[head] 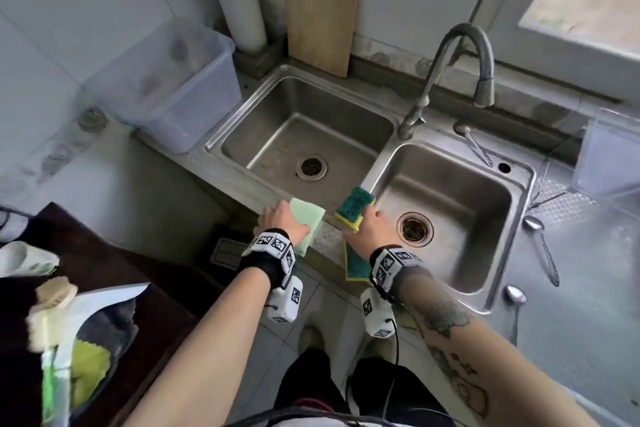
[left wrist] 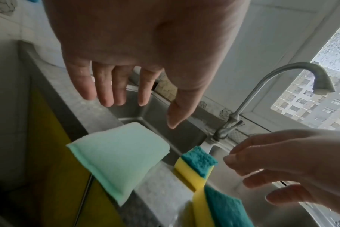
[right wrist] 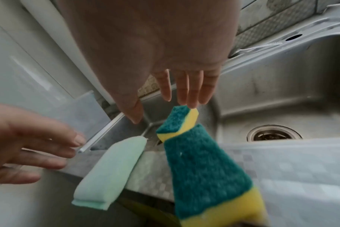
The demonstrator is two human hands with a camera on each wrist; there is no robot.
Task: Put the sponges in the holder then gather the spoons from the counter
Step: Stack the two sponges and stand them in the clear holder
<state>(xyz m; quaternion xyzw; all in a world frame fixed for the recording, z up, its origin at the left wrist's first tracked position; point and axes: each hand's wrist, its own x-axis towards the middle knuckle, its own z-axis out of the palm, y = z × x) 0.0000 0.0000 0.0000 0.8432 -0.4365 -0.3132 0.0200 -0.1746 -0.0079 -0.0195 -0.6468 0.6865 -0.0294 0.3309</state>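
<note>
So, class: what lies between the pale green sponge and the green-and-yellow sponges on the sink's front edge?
Only bare speckled counter edge separates the pale green sponge from the green-and-yellow sponges; the right wrist view shows it.

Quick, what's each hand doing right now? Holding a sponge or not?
Left hand: open, fingers straight above the light green sponge, holding nothing.
Right hand: open over the green-and-yellow sponges, gripping nothing.

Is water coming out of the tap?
No, off. The faucet spout shows no stream, and the left basin below looks dry.
</note>
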